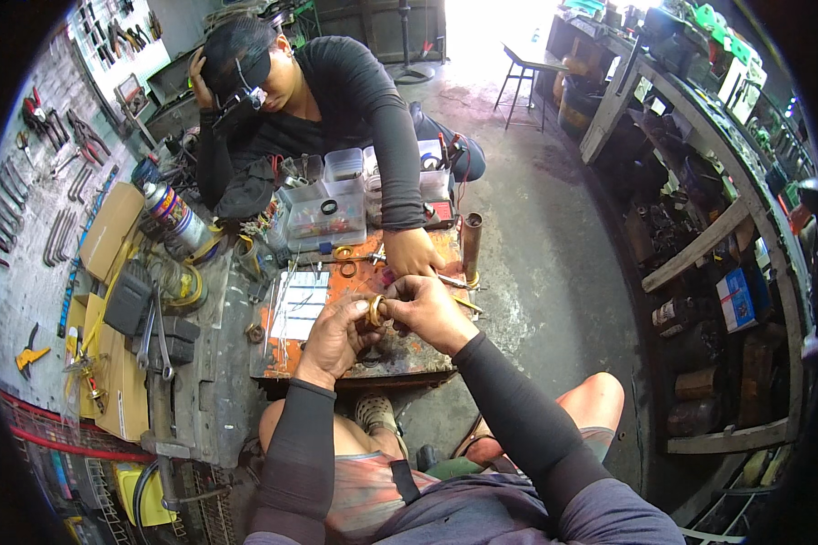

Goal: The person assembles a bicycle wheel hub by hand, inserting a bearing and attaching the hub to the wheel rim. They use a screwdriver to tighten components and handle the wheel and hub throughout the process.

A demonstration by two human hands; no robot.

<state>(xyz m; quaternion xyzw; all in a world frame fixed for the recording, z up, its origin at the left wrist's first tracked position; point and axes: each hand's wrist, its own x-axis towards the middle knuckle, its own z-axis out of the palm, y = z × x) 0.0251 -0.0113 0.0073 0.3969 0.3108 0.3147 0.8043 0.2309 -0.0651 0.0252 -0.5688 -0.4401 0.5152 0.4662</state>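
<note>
Between my two hands is a brass-coloured ring (374,312), held up above the orange worktable (282,361). My left hand (339,334) grips the ring's left side with thumb and fingers. From the other side, the fingertips of my right hand (430,313) pinch it. A co-worker's hand (411,252) rests on the table just beyond my right hand; what lies under it is partly hidden. Left of my left hand is a white sheet with blue lines (302,304). Further back on the tabletop lie more brass-coloured rings (345,263).
Across the table a person in dark sleeves (359,91) leans over. An upright brownish metal tube (471,247) stands at the table's right edge. Behind are see-through plastic boxes (304,222). On the left are a spray can (174,218) and wrenches (164,338); wooden shelving (700,245) lines the right.
</note>
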